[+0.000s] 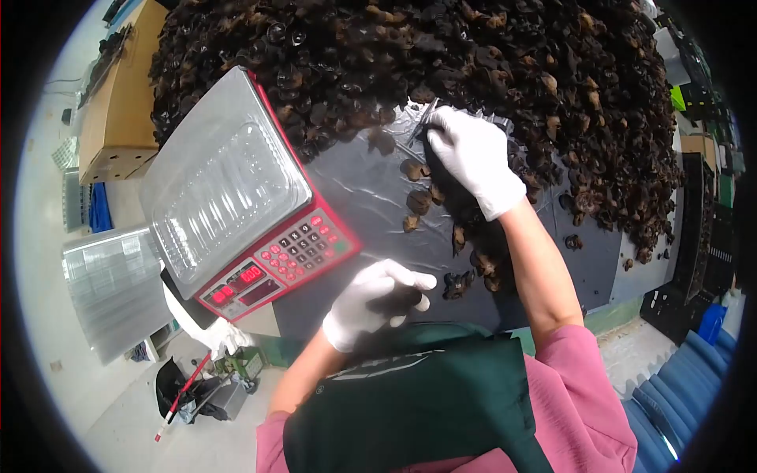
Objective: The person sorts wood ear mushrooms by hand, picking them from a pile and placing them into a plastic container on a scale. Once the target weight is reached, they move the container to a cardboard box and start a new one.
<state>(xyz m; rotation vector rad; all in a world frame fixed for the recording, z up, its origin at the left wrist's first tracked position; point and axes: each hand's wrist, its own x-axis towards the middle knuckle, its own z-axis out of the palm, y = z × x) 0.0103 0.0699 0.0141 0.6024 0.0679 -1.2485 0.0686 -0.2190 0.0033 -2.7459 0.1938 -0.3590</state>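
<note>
My left hand (371,303), in a white glove, is held in front of the apron with its fingers curled around a dark piece. Farther forward, my right hand (477,154), gloved too, pinches slim metal tweezers (424,122) at the edge of a big heap of dark dried pieces (505,71). Several loose pieces (419,202) lie on the dark sheet (355,177) between the hands. A red scale (303,248) stands left of them, with a clear plastic tray (229,181) on top and a lit red display.
At the far left is a cardboard box (126,94). Stacked clear trays (114,284) stand beside the scale. Below them, a white cloth-like item (201,327) hangs near a green machine (246,364). Blue ribbed material (686,394) is at the lower right.
</note>
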